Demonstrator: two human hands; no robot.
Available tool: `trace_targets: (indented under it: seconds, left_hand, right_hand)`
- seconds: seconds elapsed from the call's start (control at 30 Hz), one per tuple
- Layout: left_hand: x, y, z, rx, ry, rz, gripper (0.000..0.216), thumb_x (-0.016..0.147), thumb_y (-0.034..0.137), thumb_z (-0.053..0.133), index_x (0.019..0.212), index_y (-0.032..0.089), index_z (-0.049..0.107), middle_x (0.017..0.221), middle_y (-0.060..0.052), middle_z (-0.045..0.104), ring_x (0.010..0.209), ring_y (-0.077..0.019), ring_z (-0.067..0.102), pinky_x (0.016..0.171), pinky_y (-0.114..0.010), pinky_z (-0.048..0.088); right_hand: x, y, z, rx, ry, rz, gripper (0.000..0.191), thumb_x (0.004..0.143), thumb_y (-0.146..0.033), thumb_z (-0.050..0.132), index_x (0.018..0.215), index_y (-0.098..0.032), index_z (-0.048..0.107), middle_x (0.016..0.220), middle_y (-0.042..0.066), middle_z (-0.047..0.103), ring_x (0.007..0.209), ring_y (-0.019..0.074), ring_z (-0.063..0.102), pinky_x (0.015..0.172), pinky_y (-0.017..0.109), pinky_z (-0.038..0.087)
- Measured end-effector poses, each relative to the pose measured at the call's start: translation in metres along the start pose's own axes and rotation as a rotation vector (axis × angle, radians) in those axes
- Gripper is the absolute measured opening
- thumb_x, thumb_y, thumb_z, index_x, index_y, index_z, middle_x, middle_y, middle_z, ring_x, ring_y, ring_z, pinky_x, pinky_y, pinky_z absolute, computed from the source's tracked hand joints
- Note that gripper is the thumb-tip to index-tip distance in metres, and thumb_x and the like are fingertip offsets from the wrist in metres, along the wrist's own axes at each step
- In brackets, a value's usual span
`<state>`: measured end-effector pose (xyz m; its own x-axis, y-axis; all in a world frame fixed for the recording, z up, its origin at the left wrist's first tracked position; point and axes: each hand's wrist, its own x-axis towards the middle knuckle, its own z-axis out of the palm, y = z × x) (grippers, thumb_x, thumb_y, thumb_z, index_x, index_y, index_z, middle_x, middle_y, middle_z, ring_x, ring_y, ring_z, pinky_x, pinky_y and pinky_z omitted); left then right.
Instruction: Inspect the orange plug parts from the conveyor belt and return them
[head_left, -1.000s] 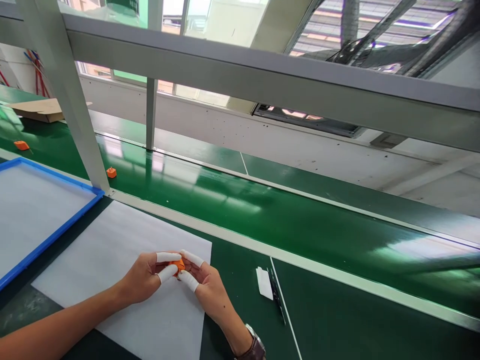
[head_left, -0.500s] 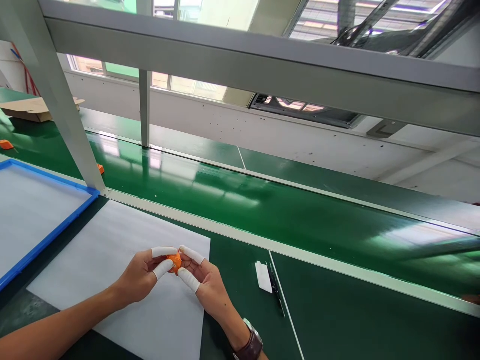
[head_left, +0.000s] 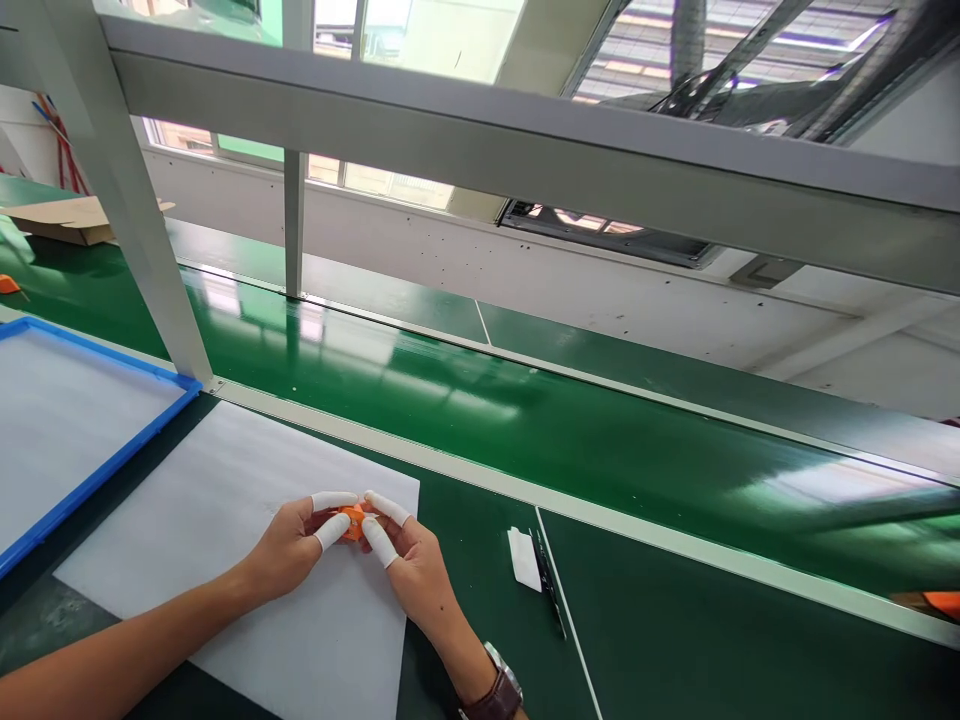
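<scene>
A small orange part (head_left: 352,522), rounded and plastic-looking, is held up between both hands above a white sheet (head_left: 247,500). My left hand (head_left: 289,545) pinches it from the left with thumb and forefinger. From the right, the thumb and forefinger of my right hand (head_left: 417,572) close on its other side. White finger cots cover these thumbs and forefingers. Much of the part is hidden by the fingertips, so its exact kind cannot be made out.
Left of the sheet lies a blue-framed tray (head_left: 97,475). A white card (head_left: 524,559) and a black pen-like tool (head_left: 548,585) rest on the right. Beyond the pale rail runs a green belt (head_left: 465,430), with an orange item (head_left: 943,603) at far right. A grey post (head_left: 161,240) rises at left.
The orange part has turned in my fingers, and my right fingertips have moved onto it. On the belt, an orange item by the post is out of sight; another shows at the right edge.
</scene>
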<state>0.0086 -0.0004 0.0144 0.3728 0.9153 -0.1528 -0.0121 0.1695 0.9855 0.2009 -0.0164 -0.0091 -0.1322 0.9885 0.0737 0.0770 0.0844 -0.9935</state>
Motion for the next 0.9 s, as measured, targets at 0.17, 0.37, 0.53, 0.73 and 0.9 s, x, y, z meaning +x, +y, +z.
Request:
trace_targets:
  seconds: [0.17, 0.37, 0.53, 0.73, 0.9]
  left_hand:
    - [0.003, 0.001, -0.008, -0.085, -0.026, -0.069, 0.052, 0.083, 0.031, 0.074, 0.132, 0.018, 0.060, 0.123, -0.010, 0.071, 0.120, -0.0283, 0.065, 0.111, -0.045, 0.046]
    - [0.004, -0.009, -0.011, 0.053, 0.084, 0.019, 0.048, 0.080, 0.028, 0.075, 0.124, 0.017, 0.059, 0.118, -0.009, 0.068, 0.110, -0.0250, 0.068, 0.102, -0.041, 0.053]
    - [0.009, 0.000, -0.014, 0.385, 0.154, 0.102, 0.048, 0.079, 0.035, 0.074, 0.124, 0.022, 0.064, 0.115, -0.005, 0.070, 0.102, -0.0223, 0.067, 0.097, -0.038, 0.055]
    - [0.091, 0.024, -0.025, 0.767, 0.285, 0.266, 0.044, 0.079, 0.033, 0.076, 0.121, 0.022, 0.067, 0.115, -0.005, 0.066, 0.089, -0.0190, 0.064, 0.086, -0.033, 0.055]
    - [0.176, 0.044, -0.046, 0.806, 0.453, 0.201, 0.033, 0.090, 0.030, 0.069, 0.119, 0.014, 0.063, 0.119, -0.010, 0.064, 0.105, -0.0246, 0.064, 0.093, -0.045, 0.054]
  right_hand:
    - [0.005, 0.009, -0.011, -0.528, 0.115, -0.392, 0.028, 0.098, -0.022, 0.052, 0.123, -0.023, 0.064, 0.115, 0.010, 0.067, 0.100, 0.0225, 0.064, 0.086, 0.040, 0.056]
    - [0.007, 0.018, -0.006, -0.800, 0.057, -0.514, 0.023, 0.094, -0.013, 0.054, 0.114, -0.018, 0.066, 0.111, 0.010, 0.066, 0.102, 0.0253, 0.059, 0.088, 0.043, 0.053]
    - [0.008, 0.018, -0.005, -0.816, 0.072, -0.496, 0.021, 0.093, -0.012, 0.055, 0.109, -0.018, 0.066, 0.110, 0.010, 0.065, 0.100, 0.0251, 0.059, 0.087, 0.042, 0.053]
    - [0.008, 0.016, -0.004, -0.808, 0.088, -0.477, 0.020, 0.090, -0.009, 0.057, 0.105, -0.018, 0.067, 0.109, 0.010, 0.065, 0.101, 0.0255, 0.059, 0.089, 0.044, 0.052]
    - [0.007, 0.018, -0.003, -0.780, 0.101, -0.475, 0.022, 0.087, -0.006, 0.058, 0.102, -0.020, 0.068, 0.107, 0.009, 0.065, 0.100, 0.0252, 0.060, 0.089, 0.043, 0.053]
